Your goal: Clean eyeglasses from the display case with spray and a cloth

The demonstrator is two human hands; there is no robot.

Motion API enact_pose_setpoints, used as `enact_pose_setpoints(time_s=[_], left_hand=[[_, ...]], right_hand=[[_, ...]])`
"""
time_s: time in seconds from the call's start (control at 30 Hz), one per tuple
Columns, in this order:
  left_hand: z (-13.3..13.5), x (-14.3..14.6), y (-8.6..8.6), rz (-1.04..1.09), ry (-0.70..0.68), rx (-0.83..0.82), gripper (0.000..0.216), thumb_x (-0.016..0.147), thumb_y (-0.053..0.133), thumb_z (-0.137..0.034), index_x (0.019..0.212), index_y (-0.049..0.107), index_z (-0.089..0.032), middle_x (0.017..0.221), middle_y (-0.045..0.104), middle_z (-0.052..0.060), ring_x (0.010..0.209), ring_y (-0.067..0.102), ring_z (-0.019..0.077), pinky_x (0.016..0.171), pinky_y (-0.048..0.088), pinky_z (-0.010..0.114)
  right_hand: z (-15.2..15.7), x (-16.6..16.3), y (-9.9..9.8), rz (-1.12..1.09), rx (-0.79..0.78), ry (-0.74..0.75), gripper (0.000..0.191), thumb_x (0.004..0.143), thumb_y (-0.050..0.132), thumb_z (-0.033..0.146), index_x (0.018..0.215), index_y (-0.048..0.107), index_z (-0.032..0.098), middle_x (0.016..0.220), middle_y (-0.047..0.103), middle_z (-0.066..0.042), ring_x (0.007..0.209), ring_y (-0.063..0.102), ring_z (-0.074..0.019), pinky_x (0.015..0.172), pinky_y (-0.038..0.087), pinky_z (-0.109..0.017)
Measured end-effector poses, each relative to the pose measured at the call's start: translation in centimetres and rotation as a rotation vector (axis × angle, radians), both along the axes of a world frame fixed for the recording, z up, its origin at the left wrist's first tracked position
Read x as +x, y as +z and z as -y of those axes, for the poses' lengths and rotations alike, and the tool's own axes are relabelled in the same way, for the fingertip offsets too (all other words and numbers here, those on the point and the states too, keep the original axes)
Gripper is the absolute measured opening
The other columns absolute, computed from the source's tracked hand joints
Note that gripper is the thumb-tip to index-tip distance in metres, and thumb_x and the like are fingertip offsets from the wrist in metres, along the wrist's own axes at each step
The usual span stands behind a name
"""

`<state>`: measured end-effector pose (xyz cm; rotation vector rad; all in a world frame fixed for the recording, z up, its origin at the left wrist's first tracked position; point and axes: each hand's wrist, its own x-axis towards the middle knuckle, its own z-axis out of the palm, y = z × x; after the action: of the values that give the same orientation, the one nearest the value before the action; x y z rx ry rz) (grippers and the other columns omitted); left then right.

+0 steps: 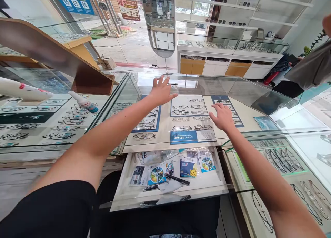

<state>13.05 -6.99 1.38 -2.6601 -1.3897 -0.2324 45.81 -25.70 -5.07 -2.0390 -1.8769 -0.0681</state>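
Eyeglasses (174, 84) lay lengthwise nine-to-three o'clock, partly behind the left hand (161, 91); right hand (222, 117) was apart, both splayed; drawer (207, 181) jutted at six.

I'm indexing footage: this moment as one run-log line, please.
left hand: open, beside eyeglasses | right hand: open, over glass display counter | drawer: pulled open, black pen inside

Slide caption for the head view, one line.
Left hand and right hand, both open, over a glass display case of eyeglasses, with a pulled-out drawer below.
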Motion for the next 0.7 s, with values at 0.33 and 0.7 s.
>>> enact_pose_setpoints(time_s=[0.33, 0.7], left_hand=[[-5.8, 1.7, -2.2, -0.121, 0.127, -0.071, 0.081, 0.111, 0.034, -0.072, 0.128, 0.087, -0.012, 0.166, 0.060, 0.027, 0.168, 0.024, 0.0565, 0.135, 0.014, 0.078], [3.6, 0.9, -0.4, -0.011, -0.052, 0.140, 0.079, 0.116, 0.034, -0.061, 0.165, 0.061, -0.006, 0.173, 0.051, 0.027, 0.171, 0.024, 0.0506, 0.137, 0.015, 0.066]], right_hand=[[0.1, -0.3, 0.3, -0.014, -0.021, -0.010, 0.062, 0.108, 0.047, 0.052, 0.156, 0.069, 0.018, 0.165, 0.065, -0.019, 0.145, 0.057, -0.0458, 0.120, 0.049, -0.065], [0.1, -0.3, 0.2, -0.014, -0.013, -0.002, 0.064, 0.107, 0.046, 0.052, 0.155, 0.070, 0.017, 0.164, 0.066, -0.020, 0.145, 0.057, -0.0464, 0.119, 0.050, -0.066]])
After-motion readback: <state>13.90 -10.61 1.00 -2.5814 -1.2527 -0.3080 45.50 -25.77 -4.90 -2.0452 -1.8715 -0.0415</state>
